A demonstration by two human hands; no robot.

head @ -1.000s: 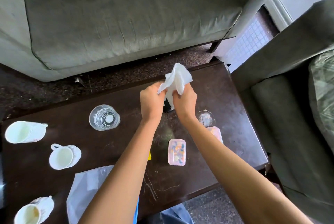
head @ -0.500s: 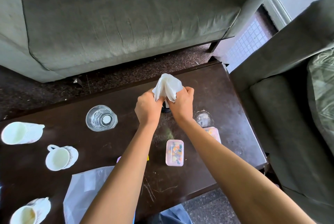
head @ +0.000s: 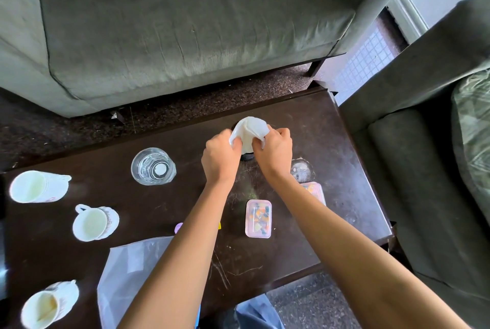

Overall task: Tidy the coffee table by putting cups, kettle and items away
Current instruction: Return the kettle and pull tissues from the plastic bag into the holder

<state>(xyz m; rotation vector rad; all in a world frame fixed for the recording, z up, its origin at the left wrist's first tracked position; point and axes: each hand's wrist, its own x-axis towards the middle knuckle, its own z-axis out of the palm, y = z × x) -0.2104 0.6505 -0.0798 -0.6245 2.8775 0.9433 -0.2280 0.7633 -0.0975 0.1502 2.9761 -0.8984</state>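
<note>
step: white tissue is pressed over a small dark object at 12 o'clock of the tabletop | left hand and right hand both clenched on tissue | advice: tissue should be kept bunched, glass at 9 o'clock avoided

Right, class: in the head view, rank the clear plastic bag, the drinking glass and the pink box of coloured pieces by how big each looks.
1. Clear plastic bag, though nearest the camera.
2. Drinking glass.
3. Pink box, close to the glass, so unsure.
</note>
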